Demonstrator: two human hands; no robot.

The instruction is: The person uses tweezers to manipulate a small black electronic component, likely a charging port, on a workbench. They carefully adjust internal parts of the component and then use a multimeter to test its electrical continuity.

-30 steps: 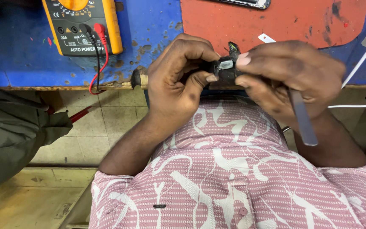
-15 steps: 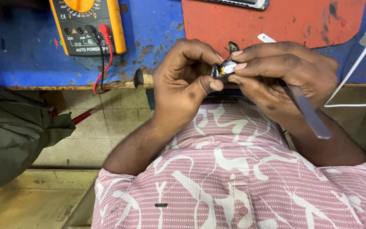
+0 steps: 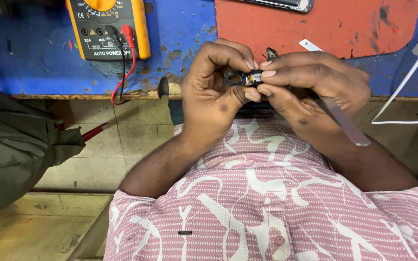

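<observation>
Both hands meet just above the edge of the blue worktop. The left hand and right hand pinch a small black part between their fingertips. The right hand also holds a flat metal tool, angled down to the right. A yellow multimeter with red and black leads lies on the worktop, left of a red mat. A white cable runs at right.

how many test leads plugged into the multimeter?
2: a black lead and a red lead, side by side in the jacks of the multimeter; both hang over the bench edge, ends hidden.
</observation>
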